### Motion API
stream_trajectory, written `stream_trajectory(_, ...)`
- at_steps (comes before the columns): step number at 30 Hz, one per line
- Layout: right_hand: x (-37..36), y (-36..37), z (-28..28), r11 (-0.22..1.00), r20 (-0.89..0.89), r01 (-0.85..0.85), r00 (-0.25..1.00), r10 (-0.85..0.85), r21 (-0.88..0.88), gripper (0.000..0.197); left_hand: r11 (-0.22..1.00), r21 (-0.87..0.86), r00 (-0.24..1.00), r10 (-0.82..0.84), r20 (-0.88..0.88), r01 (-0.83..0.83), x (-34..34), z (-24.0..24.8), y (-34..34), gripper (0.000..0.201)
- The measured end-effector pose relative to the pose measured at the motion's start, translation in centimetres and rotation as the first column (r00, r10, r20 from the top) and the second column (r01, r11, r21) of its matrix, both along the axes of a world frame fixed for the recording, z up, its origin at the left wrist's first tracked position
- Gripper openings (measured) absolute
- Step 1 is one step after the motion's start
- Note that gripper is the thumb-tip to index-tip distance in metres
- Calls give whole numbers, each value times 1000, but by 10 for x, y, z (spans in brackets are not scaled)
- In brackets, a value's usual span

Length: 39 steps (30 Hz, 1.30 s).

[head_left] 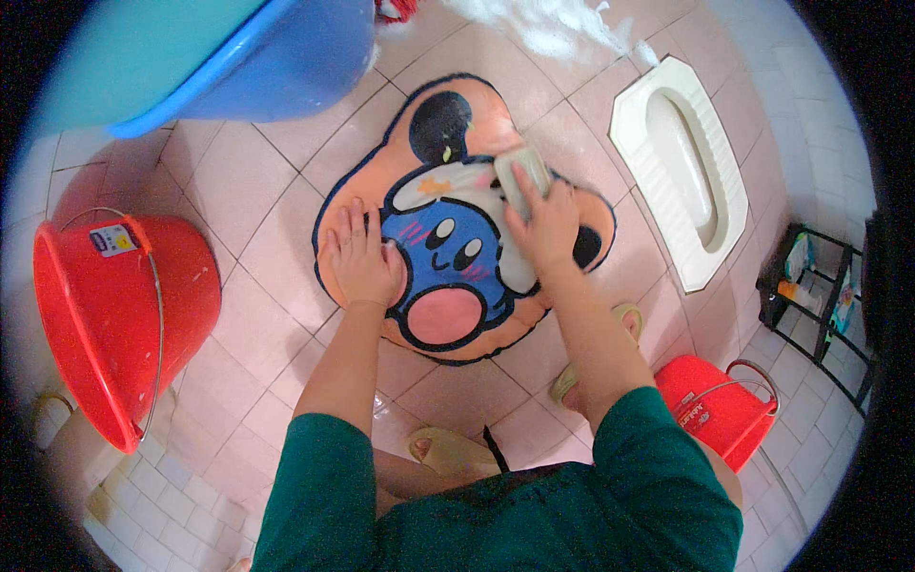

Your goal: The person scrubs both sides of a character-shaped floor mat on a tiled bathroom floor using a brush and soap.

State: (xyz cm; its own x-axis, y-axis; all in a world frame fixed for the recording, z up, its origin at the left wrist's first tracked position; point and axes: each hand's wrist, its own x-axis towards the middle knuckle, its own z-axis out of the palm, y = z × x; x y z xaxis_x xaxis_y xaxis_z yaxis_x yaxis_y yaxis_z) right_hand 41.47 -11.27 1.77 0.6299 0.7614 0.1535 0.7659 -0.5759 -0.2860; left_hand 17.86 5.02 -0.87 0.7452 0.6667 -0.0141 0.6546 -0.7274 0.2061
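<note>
A cartoon-shaped mat (443,316) in orange, blue and white with dark outlines lies flat on the tiled floor in front of me. My left hand (365,259) presses on its left side with the fingers spread, holding nothing. In my right hand (545,221) is a pale scrubbing brush (519,164), resting against the mat's upper right part. The brush's underside is hidden, and its edges are a little blurred. Some whitish wetness shows on the mat near the brush.
A large red bucket (124,315) stands at the left, a smaller red bucket (720,410) at the lower right. A blue basin (286,67) fills the upper left. White foam (553,29) lies at the top. A squat toilet (686,172) and black rack (820,296) are on the right.
</note>
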Motion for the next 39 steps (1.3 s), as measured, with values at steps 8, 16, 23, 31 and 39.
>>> stream_trajectory(8,-103,-11,33,960,-197,-203,950,241,195,57,985,-133,989,-122,-85,110,-49,12,-70,55)
stream_trajectory(16,26,54,-13,976,-77,-208,974,212,65,50,980,-174,995,-98,-5,95,-62,12,-91,58)
stream_trajectory(23,-43,41,15,985,-169,-167,971,170,31,55,988,-138,997,-60,52,66,-62,8,-87,61)
stream_trajectory(31,36,63,-14,999,-160,-41,986,42,6,55,992,-113,995,-50,82,59,-62,6,-85,61)
stream_trajectory(39,-85,35,10,875,-317,-481,840,441,-54,58,995,-99,992,-22,121,34,-73,-8,-88,56)
